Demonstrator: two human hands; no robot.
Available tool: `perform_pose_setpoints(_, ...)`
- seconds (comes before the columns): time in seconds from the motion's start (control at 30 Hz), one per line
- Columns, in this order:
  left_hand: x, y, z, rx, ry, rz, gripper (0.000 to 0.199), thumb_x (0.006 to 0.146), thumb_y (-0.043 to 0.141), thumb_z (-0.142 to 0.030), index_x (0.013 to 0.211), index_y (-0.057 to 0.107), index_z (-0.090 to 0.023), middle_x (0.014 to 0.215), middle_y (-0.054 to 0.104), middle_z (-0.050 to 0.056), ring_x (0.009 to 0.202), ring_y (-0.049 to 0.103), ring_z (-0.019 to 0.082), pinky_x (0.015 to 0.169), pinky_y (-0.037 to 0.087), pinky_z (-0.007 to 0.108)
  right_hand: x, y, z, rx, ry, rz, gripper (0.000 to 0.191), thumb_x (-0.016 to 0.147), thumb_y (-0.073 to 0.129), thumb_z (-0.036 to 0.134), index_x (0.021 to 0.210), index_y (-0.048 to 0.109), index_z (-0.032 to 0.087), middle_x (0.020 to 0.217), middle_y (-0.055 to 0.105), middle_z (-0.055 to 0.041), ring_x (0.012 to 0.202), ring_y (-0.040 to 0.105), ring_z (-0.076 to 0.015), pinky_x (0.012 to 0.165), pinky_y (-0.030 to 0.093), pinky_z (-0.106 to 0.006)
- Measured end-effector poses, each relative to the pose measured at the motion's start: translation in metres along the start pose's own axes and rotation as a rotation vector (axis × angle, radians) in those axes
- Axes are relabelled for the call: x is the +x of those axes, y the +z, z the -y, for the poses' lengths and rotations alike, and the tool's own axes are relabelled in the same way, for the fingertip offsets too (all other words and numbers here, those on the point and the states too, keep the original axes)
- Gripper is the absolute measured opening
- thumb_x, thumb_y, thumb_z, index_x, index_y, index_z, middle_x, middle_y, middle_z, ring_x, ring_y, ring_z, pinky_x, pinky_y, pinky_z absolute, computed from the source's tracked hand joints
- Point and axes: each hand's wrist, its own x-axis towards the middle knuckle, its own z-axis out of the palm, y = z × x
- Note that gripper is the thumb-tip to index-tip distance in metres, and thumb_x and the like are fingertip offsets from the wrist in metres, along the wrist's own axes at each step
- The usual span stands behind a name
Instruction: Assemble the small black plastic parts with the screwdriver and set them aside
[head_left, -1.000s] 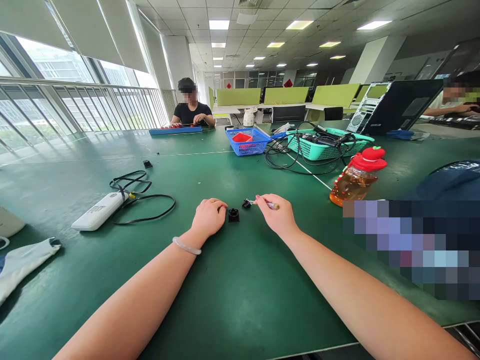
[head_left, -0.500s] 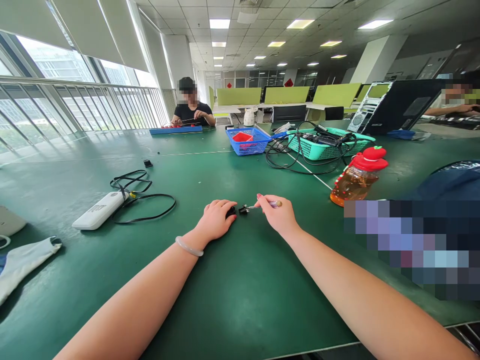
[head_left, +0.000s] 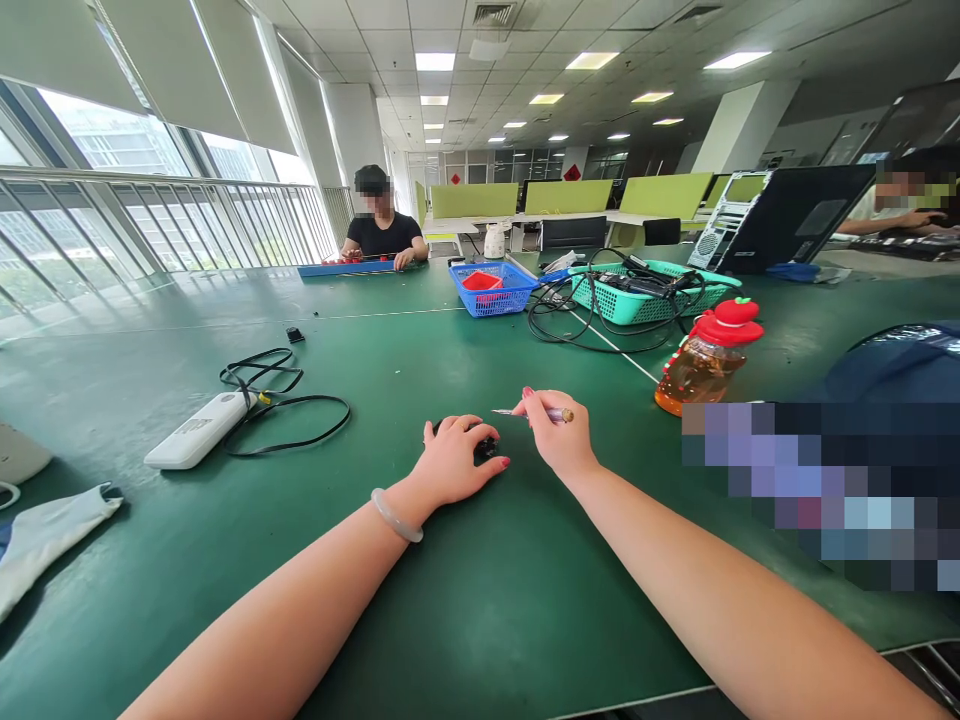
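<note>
My left hand (head_left: 452,459) lies over a small black object (head_left: 486,449) on the green table (head_left: 450,620); the thumb and fingers rest around it, and much of it is hidden under the palm. My right hand (head_left: 561,428) pinches a thin screwdriver-like tool (head_left: 559,414) with a brownish end. Its slim metal tip points left, just above and to the right of the black object, without touching it as far as I can see.
A white power strip (head_left: 201,431) with a black cord lies at left. Further back are a blue basket (head_left: 495,300), a green basket (head_left: 626,308) with cables and a red-lidded bottle (head_left: 705,365). A person (head_left: 385,230) sits across the table.
My left hand has moved right and its fingers have spread over the black object. The tool tip, earlier at a small black piece, now points free. The person across has lowered their hands.
</note>
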Motion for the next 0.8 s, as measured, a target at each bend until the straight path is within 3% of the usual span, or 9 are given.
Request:
perform_pose_setpoints(0.2,-0.025,-0.006,-0.009,-0.006,0.034,0.055,0.017,0.089,0.055,-0.037,0.103,0.062,-0.031,0.123,0.06,0.004,0.124,0.049,0.03,0.112,0.021,0.071,-0.002,0.0,0.003,-0.037,-0.073,0.012,0.044,0.093,0.046,0.038,0.056,0.066,0.024,0.064,0.069,-0.0029,0.07,0.064,-0.0196,0.079,0.044,-0.035)
perform_pose_setpoints(0.33,-0.066,-0.022,0.009,0.043,0.066,0.097,0.018,0.092,0.051,-0.038,0.103,0.063,-0.031,0.123,0.06,0.004,0.121,0.051,0.027,0.112,0.027,0.064,-0.002,0.0,0.002,-0.037,-0.101,0.027,0.045,0.094,0.046,0.037,0.056,0.066,0.024,0.062,0.069,-0.0016,0.073,0.066,-0.019,0.082,0.044,-0.034)
perform_pose_setpoints(0.43,-0.103,-0.044,0.047,0.109,0.044,0.084,0.024,0.093,0.048,-0.041,0.106,0.066,-0.034,0.127,0.06,0.003,0.12,0.054,0.024,0.111,0.037,0.053,-0.002,0.003,0.0,-0.033,-0.112,0.032,0.045,0.094,0.047,0.035,0.056,0.067,0.024,0.061,0.069,-0.0004,0.072,0.066,-0.018,0.082,0.045,-0.032)
perform_pose_setpoints(0.57,-0.152,-0.082,0.124,0.19,-0.011,0.038,0.034,0.089,0.051,-0.052,0.109,0.071,-0.034,0.129,0.064,0.002,0.116,0.061,0.023,0.103,0.048,0.034,-0.001,0.009,-0.004,-0.053,-0.139,0.092,0.044,0.094,0.047,0.034,0.056,0.068,0.024,0.058,0.068,0.0004,0.067,0.066,-0.0168,0.08,0.045,-0.031)
perform_pose_setpoints(0.7,-0.199,-0.112,0.196,0.271,-0.148,0.032,0.042,0.086,0.048,-0.061,0.111,0.072,-0.036,0.132,0.064,-0.001,0.115,0.063,0.024,0.101,0.05,0.033,-0.003,0.015,-0.005,-0.071,-0.148,0.123,0.045,0.095,0.047,0.034,0.056,0.068,0.024,0.055,0.066,0.0015,0.065,0.064,-0.0155,0.087,0.044,-0.033)
perform_pose_setpoints(0.8,-0.224,-0.124,0.231,0.308,-0.235,-0.089,0.055,0.082,0.043,-0.072,0.107,0.074,-0.033,0.129,0.066,0.002,0.115,0.062,0.027,0.104,0.048,0.039,-0.005,0.016,-0.005,-0.086,-0.154,0.155,0.044,0.095,0.048,0.034,0.057,0.068,0.024,0.056,0.067,0.0016,0.063,0.062,-0.0145,0.088,0.042,-0.033)
